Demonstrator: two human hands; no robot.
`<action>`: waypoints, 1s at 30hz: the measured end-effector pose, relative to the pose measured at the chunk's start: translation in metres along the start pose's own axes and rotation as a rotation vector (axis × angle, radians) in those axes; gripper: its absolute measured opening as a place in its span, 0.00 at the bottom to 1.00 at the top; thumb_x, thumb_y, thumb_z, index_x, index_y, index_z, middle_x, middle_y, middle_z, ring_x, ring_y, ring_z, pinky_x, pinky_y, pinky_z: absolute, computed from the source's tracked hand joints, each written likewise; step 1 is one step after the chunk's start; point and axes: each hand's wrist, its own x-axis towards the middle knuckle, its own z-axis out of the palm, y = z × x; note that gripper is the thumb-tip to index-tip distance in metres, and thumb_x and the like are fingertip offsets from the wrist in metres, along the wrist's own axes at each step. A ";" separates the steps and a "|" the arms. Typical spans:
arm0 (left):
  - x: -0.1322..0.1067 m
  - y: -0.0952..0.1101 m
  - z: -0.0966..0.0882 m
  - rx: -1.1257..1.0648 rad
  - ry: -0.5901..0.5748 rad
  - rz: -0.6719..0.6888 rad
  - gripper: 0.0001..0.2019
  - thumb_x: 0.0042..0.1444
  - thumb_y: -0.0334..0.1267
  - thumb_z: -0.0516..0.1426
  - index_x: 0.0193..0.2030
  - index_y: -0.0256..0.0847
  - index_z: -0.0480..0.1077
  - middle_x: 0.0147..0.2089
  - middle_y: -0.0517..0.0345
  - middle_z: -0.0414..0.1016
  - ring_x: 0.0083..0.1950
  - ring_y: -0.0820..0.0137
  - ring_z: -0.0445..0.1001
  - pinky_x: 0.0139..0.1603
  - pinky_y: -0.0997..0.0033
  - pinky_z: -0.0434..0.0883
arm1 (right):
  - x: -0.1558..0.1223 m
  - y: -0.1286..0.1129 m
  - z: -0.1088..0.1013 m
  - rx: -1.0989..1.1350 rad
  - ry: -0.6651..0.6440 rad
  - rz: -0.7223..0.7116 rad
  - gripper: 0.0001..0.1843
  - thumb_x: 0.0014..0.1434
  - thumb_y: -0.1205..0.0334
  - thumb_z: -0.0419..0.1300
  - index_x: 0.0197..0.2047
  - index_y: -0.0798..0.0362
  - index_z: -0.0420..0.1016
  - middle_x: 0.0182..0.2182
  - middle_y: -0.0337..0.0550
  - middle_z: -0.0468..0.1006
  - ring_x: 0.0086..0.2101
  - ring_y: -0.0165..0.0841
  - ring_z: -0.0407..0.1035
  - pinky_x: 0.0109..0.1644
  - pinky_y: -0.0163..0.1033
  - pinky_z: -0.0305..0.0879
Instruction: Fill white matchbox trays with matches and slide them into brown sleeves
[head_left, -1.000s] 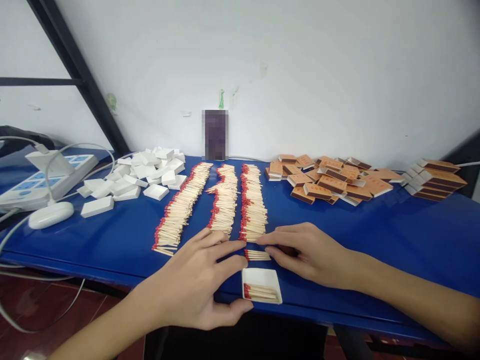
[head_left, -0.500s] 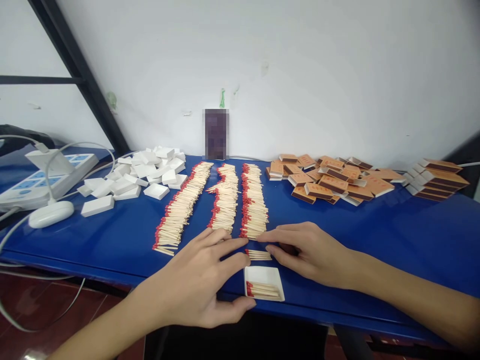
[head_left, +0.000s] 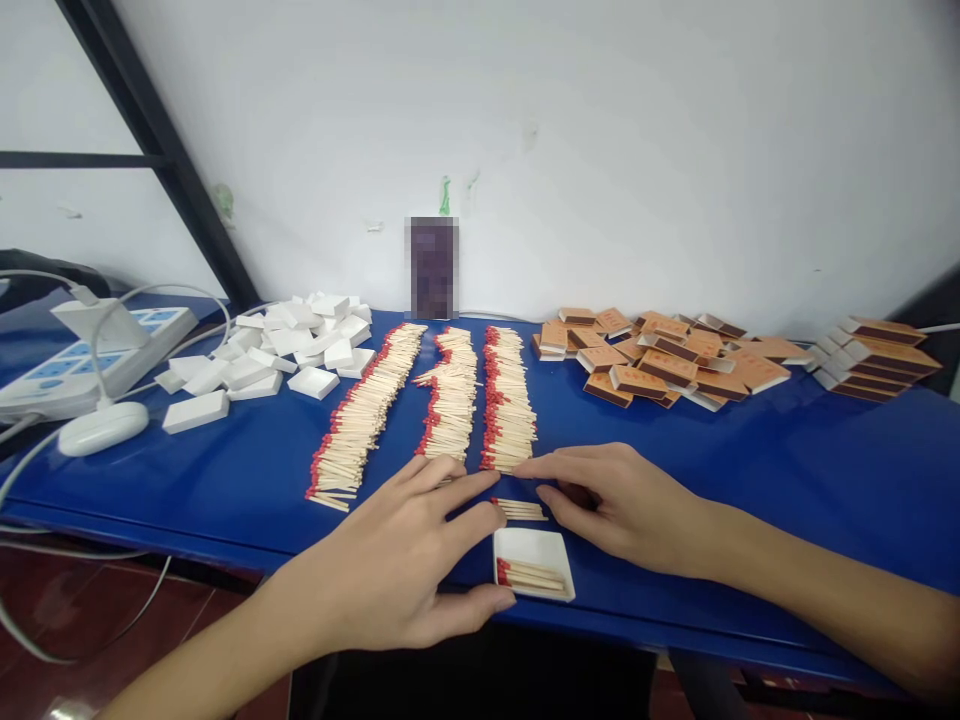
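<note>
A small white matchbox tray [head_left: 534, 546] lies at the table's front edge with several red-headed matches [head_left: 531, 576] along its near side. My left hand [head_left: 420, 560] is spread at the tray's left, thumb by its near corner and forefinger by the heads of a small group of matches [head_left: 523, 510]. That group lies just beyond the tray. My right hand [head_left: 619, 500] reaches in from the right, its forefinger touching the near end of the right-hand row of matches [head_left: 510, 400]. Its thumb rests beside the small group's plain ends. Neither hand grips anything.
Two more rows of matches, a middle row [head_left: 450, 400] and a left row [head_left: 364, 415], run away from me. White trays [head_left: 300, 335] are heaped at left, by a power strip [head_left: 150, 345]. Orange matchbox sleeves [head_left: 664, 355] lie at right, near stacked matchboxes [head_left: 877, 357].
The tray has shifted slightly to the right. The small group of matches has also moved slightly right, and my left fingers with it. My right hand has barely moved.
</note>
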 end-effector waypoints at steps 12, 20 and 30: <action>-0.004 -0.002 0.006 0.011 0.092 0.036 0.16 0.63 0.49 0.57 0.49 0.39 0.72 0.60 0.47 0.75 0.56 0.54 0.71 0.59 0.52 0.69 | -0.001 0.004 0.002 0.003 -0.025 -0.006 0.16 0.66 0.68 0.53 0.52 0.55 0.79 0.30 0.42 0.80 0.24 0.28 0.69 0.28 0.32 0.61; -0.004 -0.002 0.007 -0.012 0.125 0.022 0.15 0.62 0.48 0.58 0.49 0.39 0.72 0.56 0.49 0.76 0.54 0.56 0.72 0.58 0.53 0.68 | -0.001 0.003 0.001 -0.010 -0.027 -0.001 0.15 0.66 0.67 0.53 0.51 0.55 0.79 0.29 0.41 0.80 0.23 0.28 0.67 0.27 0.33 0.60; -0.004 -0.001 0.006 -0.013 0.126 -0.009 0.15 0.61 0.47 0.58 0.50 0.40 0.72 0.59 0.47 0.72 0.57 0.54 0.69 0.57 0.51 0.68 | -0.001 0.002 0.000 -0.001 -0.006 -0.012 0.16 0.66 0.67 0.53 0.53 0.58 0.78 0.25 0.39 0.78 0.20 0.27 0.65 0.26 0.32 0.59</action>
